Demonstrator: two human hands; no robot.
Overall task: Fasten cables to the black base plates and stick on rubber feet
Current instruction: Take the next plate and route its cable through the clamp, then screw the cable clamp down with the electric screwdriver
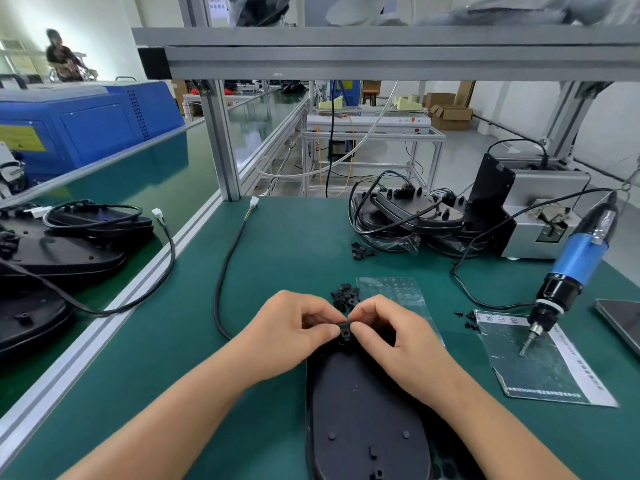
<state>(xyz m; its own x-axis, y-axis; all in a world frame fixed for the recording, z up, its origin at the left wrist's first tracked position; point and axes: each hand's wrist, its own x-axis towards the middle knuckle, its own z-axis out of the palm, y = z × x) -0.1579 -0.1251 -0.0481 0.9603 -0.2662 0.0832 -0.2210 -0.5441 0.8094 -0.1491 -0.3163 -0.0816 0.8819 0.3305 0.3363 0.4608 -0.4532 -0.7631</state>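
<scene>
Cable lies loose on the surface, running from its white plug down toward our left hand. Left fingers curled, pinching a small black clip from the left; right fingers pinch it from the other side, right hand arched over the far end of the plate. Whether the cable already sits inside the clip: cannot tell, fingers hide it.

To do this well, we judge: seat the cable fully, square the clip over its post, press evenly with both thumbs.

Spare clips just beyond. Driver rests at right, near enough for the screw.
</scene>
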